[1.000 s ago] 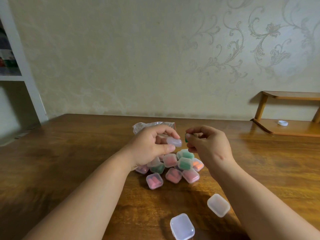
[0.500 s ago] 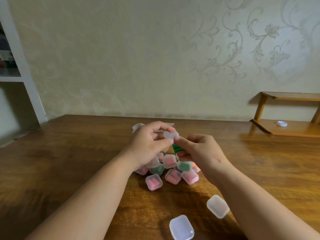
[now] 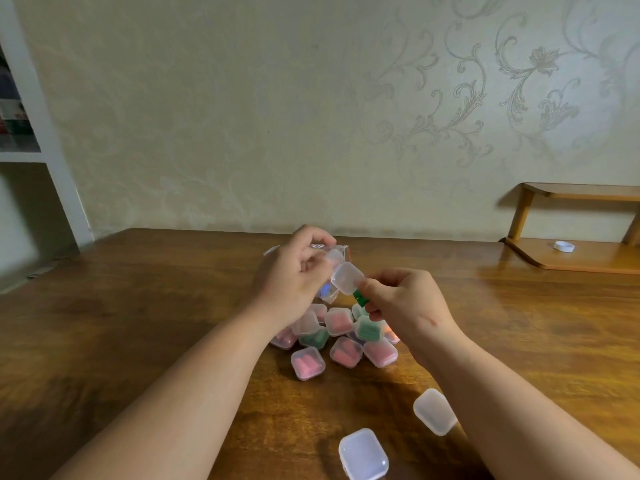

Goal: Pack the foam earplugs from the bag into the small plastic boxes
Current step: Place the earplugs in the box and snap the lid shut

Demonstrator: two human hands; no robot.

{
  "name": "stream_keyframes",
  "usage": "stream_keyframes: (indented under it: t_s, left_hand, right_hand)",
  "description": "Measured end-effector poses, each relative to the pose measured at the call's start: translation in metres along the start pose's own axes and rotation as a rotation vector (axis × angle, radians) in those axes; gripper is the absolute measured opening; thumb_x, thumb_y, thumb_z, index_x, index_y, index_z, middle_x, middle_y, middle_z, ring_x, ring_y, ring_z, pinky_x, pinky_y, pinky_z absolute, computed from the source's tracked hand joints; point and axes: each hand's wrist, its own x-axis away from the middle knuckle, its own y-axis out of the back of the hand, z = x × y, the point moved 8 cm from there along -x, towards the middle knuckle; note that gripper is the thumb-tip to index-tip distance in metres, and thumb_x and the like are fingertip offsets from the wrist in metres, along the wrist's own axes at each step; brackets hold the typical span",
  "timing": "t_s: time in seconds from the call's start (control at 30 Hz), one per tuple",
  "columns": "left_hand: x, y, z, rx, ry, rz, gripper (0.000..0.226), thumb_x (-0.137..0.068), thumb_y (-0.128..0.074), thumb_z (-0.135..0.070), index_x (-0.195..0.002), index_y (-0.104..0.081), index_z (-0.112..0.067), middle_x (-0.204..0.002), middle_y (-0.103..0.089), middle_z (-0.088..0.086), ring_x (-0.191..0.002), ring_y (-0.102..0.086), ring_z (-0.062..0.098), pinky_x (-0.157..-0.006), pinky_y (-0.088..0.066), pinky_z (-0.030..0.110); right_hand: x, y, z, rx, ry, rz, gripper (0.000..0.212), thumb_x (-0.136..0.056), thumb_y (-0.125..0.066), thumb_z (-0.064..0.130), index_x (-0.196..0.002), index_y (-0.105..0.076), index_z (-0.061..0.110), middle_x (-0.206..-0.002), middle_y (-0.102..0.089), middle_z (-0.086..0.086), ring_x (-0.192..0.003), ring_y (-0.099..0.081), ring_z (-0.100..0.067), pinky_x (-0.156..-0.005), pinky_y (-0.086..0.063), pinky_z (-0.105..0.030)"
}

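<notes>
L hand (image 3: 294, 278): fingers curled round clear box (image 3: 347, 281), which seems open.
R hand (image 3: 405, 303): pinches green earplug (image 3: 360, 299).
Relation: earplug just beside box, at its 5 o'clock; axis approx 11–5.

- I get dim, warm room light, soft and even; the wall (image 3: 242, 116) brightens toward its upper right.
- Pale glare streaks the table (image 3: 138, 323) at the right, near the low shelf (image 3: 571, 258).
- Soft shadows pool under both forearms (image 3: 194, 375) and beside the two empty boxes (image 3: 434, 412).
- The left hand (image 3: 291, 275), its clear box (image 3: 346, 278) and the green earplug (image 3: 360, 299) in the right hand (image 3: 408, 303) look smeared.
- Wide-angle bending tilts the white bookcase (image 3: 52, 150) at the left edge and bows the table's far edge.
</notes>
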Motion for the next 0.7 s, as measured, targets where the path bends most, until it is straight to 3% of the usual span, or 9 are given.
stream_keyframes:
  t_s: [0.1,0.13,0.23,0.3,0.43,0.53,0.63,0.7]
  left_hand:
    - [-0.001,-0.001,0.0,-0.032,0.041,0.044,0.047,-0.099,-0.043,-0.011,-0.101,-0.06,-0.054,-0.097,-0.07,-0.009,-0.084,-0.069,0.02,-0.079,-0.059,0.053]
    - [0.0,-0.003,-0.001,-0.046,0.045,0.071,0.049,-0.1,-0.042,-0.008,-0.098,-0.062,-0.053,-0.104,-0.068,-0.012,-0.088,-0.068,0.016,-0.08,-0.06,0.047]
    - [0.003,-0.009,-0.001,-0.067,0.068,0.142,0.045,-0.097,-0.051,-0.003,-0.098,-0.063,-0.046,-0.113,-0.06,-0.021,-0.097,-0.059,-0.003,-0.074,-0.052,0.013]
    - [0.004,-0.009,-0.001,-0.078,0.071,0.144,0.039,-0.091,-0.065,-0.007,-0.103,-0.062,-0.044,-0.11,-0.055,-0.026,-0.094,-0.058,-0.008,-0.066,-0.048,0.004]
    - [0.004,-0.005,0.002,-0.088,0.079,0.091,0.042,-0.084,-0.077,-0.009,-0.104,-0.061,-0.043,-0.123,-0.061,-0.011,-0.088,-0.062,-0.003,-0.062,-0.049,0.003]
    - [0.003,-0.006,0.001,-0.092,0.09,0.085,0.042,-0.082,-0.078,-0.009,-0.106,-0.063,-0.04,-0.119,-0.06,-0.015,-0.087,-0.062,-0.005,-0.063,-0.047,0.003]
    - [0.004,-0.008,0.0,-0.12,0.1,0.106,0.039,-0.083,-0.078,-0.013,-0.112,-0.065,-0.035,-0.107,-0.056,-0.026,-0.094,-0.049,-0.009,-0.066,-0.037,0.001]
    - [0.003,-0.01,0.001,-0.098,0.099,0.109,0.039,-0.082,-0.079,-0.014,-0.112,-0.066,-0.035,-0.106,-0.059,-0.025,-0.097,-0.051,-0.008,-0.072,-0.035,0.003]
  right_hand:
    - [-0.001,0.0,-0.001,-0.033,-0.004,0.011,0.009,-0.091,-0.065,0.024,-0.085,-0.071,0.021,-0.071,-0.071,-0.001,-0.056,-0.062,-0.007,-0.061,-0.057,-0.026]
    - [-0.002,0.0,0.0,-0.038,0.002,0.012,0.01,-0.092,-0.065,0.023,-0.084,-0.071,0.022,-0.07,-0.071,-0.002,-0.055,-0.062,-0.006,-0.062,-0.058,-0.028]
    - [-0.003,0.002,-0.001,-0.067,0.003,0.003,0.015,-0.092,-0.065,0.025,-0.078,-0.07,0.026,-0.07,-0.072,-0.001,-0.056,-0.065,-0.006,-0.067,-0.06,-0.031]
    - [-0.004,0.003,-0.002,-0.103,-0.005,-0.002,0.013,-0.092,-0.066,0.026,-0.081,-0.072,0.024,-0.071,-0.073,-0.001,-0.062,-0.069,-0.009,-0.069,-0.061,-0.029]
    - [-0.007,0.014,-0.001,-0.272,-0.001,-0.107,0.013,-0.091,-0.065,0.01,-0.085,-0.072,0.018,-0.077,-0.074,-0.002,-0.069,-0.073,-0.014,-0.068,-0.06,-0.026]
    - [-0.007,0.02,0.005,-0.37,0.064,-0.156,0.012,-0.09,-0.066,0.005,-0.087,-0.072,0.015,-0.078,-0.074,-0.004,-0.07,-0.073,-0.017,-0.066,-0.06,-0.026]
    - [-0.004,0.015,0.011,-0.232,0.165,-0.147,0.015,-0.086,-0.071,0.009,-0.082,-0.071,0.023,-0.073,-0.073,0.003,-0.065,-0.07,-0.009,-0.061,-0.059,-0.024]
    - [-0.001,0.011,0.014,-0.066,0.24,-0.147,0.018,-0.084,-0.073,0.012,-0.081,-0.07,0.03,-0.075,-0.071,0.012,-0.068,-0.066,-0.001,-0.062,-0.056,-0.019]
